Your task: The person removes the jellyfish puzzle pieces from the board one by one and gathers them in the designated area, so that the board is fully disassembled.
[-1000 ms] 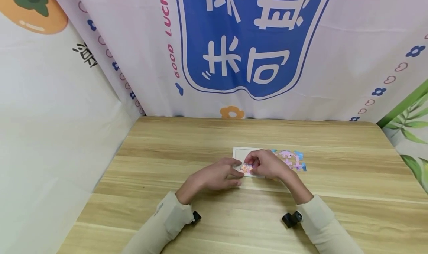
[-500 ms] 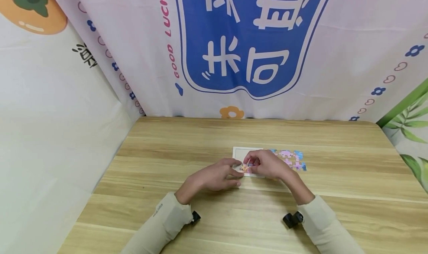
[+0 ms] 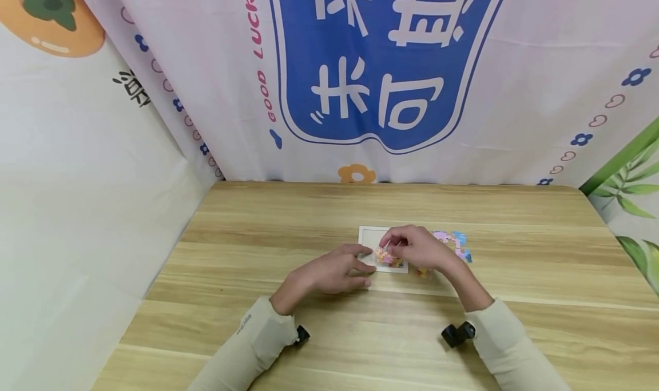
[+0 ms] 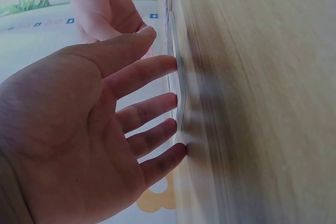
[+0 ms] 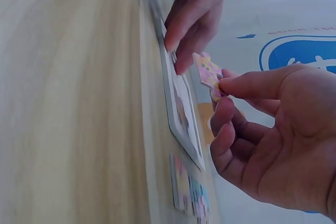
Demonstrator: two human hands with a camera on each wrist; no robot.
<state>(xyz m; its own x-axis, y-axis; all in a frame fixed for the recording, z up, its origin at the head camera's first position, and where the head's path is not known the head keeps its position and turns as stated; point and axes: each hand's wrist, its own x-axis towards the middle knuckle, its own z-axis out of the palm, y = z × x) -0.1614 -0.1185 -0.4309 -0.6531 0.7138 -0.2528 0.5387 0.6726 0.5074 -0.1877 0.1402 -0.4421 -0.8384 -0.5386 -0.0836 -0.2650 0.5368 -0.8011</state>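
A white puzzle tray (image 3: 366,235) lies flat on the wooden table, with colourful pieces (image 3: 396,263) showing in its near right part. My right hand (image 3: 418,248) is above the tray and pinches a pink and yellow jigsaw piece (image 5: 206,71) between thumb and fingers. In the right wrist view that piece is tilted and clear of the tray. My left hand (image 3: 334,270) has its fingers extended, their tips touching the tray's left side. In the left wrist view the left fingertips (image 4: 169,100) rest along the tray's edge, and the left hand holds nothing.
Loose jigsaw pieces (image 3: 460,239) in pink and blue lie right of the tray, partly behind the right hand. An orange-toned piece (image 3: 422,272) lies under the right wrist. A printed cloth (image 3: 309,162) hangs at the table's far edge.
My right hand has lifted slightly and shifted right with the jigsaw piece, uncovering the tray's near right corner and the orange-toned piece. My left hand has stayed in place.
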